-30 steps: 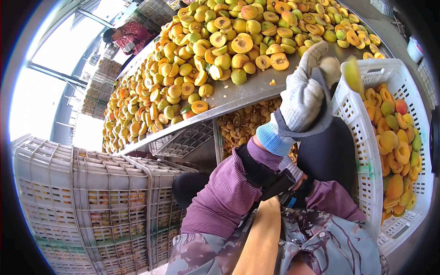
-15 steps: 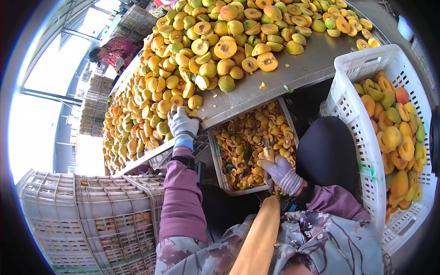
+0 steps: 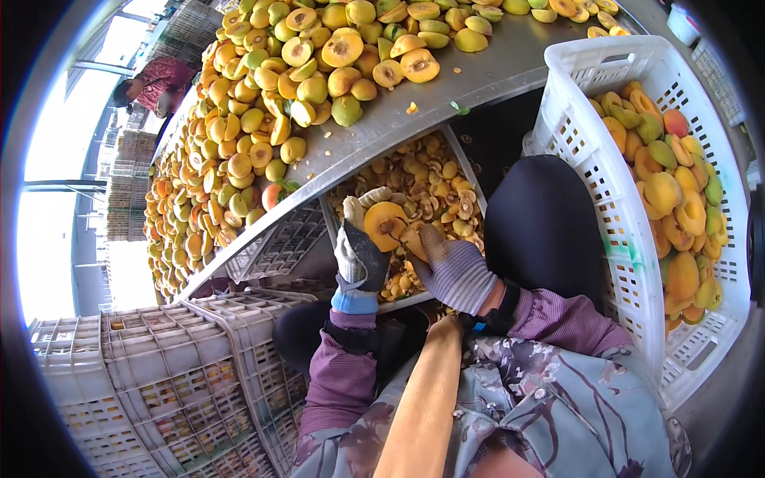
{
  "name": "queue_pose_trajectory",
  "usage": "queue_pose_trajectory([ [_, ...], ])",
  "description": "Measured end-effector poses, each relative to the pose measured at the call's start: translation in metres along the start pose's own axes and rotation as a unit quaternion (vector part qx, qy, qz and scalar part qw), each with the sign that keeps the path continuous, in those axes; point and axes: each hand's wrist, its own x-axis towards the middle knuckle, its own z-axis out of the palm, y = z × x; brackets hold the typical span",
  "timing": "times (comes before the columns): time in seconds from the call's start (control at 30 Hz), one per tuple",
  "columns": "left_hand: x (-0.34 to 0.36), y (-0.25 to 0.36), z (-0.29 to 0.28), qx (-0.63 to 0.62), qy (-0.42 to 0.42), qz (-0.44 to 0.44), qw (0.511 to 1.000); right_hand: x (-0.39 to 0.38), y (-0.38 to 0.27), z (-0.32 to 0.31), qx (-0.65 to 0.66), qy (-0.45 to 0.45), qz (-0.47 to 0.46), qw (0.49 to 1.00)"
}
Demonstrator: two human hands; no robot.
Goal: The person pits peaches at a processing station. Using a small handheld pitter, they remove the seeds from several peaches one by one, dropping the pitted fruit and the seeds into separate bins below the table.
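My left hand point(image 3: 360, 253), in a white work glove with a dark palm, cups a yellow peach half point(image 3: 382, 221), cut face toward me. My right hand point(image 3: 456, 269), in a striped grey glove, grips a small pitting tool point(image 3: 413, 242) with a light brown handle. Its thin metal tip meets the peach at the pit; the fingers partly hide the tool. Both hands are over a crate point(image 3: 466, 166) of peach scraps and pits between my knees. Beyond them, many halved peaches point(image 3: 263, 119) are heaped on a metal table point(image 3: 478, 76).
A white perforated crate point(image 3: 575, 163) of peach halves stands close on my right. Stacked grid crates point(image 3: 175, 374) are at the lower left. The table's raised edge point(image 3: 311, 195) runs diagonally ahead of me. A person in red point(image 3: 166, 84) is at the far left.
My left hand has come back from the pile at the table edge with a peach half. My right hand has moved up and left, bringing the tool to the fruit. The view has shifted.
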Motion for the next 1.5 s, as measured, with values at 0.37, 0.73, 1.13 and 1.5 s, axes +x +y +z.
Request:
queue_pose_trajectory([
  [0.37,-0.017,-0.022,0.016,0.134,0.063,0.128,0.981,-0.005,0.001,0.006,0.002,-0.065,0.054,0.996],
  [0.73,-0.017,-0.001,0.008,0.204,-0.075,0.117,0.969,-0.004,0.006,0.000,0.293,-0.105,-0.075,0.947],
  [1.13,0.002,-0.014,-0.045,-0.039,0.190,0.206,0.959,0.001,-0.008,-0.014,0.621,-0.218,0.486,0.575],
  [1.5,0.042,0.044,0.144,0.177,-0.050,0.260,0.948,-0.007,0.034,0.041,0.222,0.041,-0.274,0.935],
])
